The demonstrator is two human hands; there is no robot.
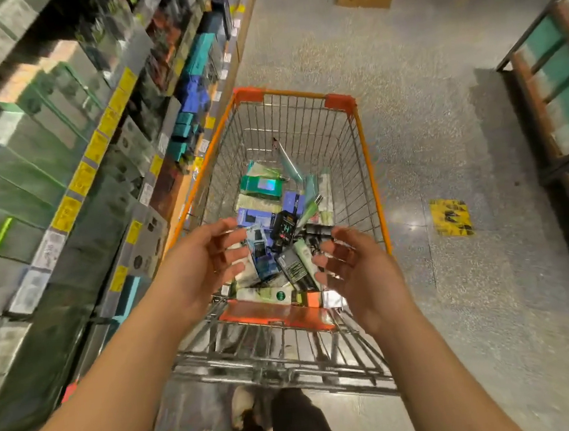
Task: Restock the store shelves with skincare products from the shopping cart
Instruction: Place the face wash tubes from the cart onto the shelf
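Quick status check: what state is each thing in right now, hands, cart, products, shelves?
left hand: open, above cart, holding nothing
right hand: open, above cart, holding nothing
shopping cart: partly filled, beside shelves
skincare products: loose jumble in cart
store shelves: stocked with boxes
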